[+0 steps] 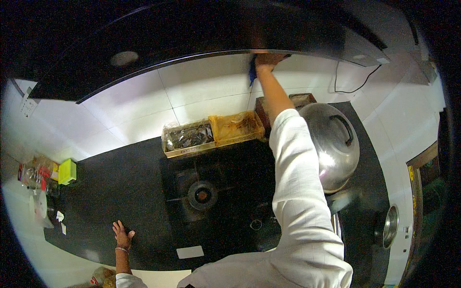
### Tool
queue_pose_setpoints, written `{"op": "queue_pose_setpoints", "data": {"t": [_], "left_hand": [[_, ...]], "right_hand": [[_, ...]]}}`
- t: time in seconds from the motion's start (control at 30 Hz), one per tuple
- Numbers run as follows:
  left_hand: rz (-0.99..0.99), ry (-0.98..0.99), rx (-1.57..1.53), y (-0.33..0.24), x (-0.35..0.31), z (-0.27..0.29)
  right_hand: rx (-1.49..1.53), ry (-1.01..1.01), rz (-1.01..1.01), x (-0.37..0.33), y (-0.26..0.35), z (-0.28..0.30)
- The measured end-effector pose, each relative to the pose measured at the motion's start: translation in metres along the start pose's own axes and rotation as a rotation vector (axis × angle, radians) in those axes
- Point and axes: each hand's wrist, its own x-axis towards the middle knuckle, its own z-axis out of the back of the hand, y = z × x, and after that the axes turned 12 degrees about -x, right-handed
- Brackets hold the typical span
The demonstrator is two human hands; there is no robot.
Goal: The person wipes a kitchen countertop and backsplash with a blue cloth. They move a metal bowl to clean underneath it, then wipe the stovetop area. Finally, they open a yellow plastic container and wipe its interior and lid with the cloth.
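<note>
1. R hand is raised to the lower edge of the black range hood. A blue cloth is seen hanging just beside it, on its left, in front of the white tiled wall; it's apparently held, but the fingers are partly hidden, so how far they're closed can't be told.
2. L hand is held palm-down w/ fingers spread, apparently rested on the black table; nothing is seen gripped.
3. Progress: work at the hood edge is judged underway, not finished, since the cloth is kept up there. How much of the edge has been covered can't be told.
4. Nothing is being handled at the gas burner, steel domed lid or plastic-wrapped trays, i.e. dark-filled tray & yellow-covered tray; whether any were dealt w/ can't be told.
</note>
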Motion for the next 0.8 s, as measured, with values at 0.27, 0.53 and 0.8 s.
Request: {"op": "queue_pose_setpoints", "data": {"t": [0.27,0.53,0.8], "left_hand": [[-0.029,0.030,-0.006,-0.003,-0.001,0.005],[-0.050,-0.037,0.008,0.017,0.000,-0.008],[-0.050,-0.033,-0.013,-0.006,-0.007,-0.002]], "right_hand": [[0.076,-0.045,-0.078,0.055,-0.068,0.008],[0.309,-0.113,-0.381,0.049,-0.102,0.006],[0.894,-0.222,-0.787,-0.053,-0.029,-0.021]]}}
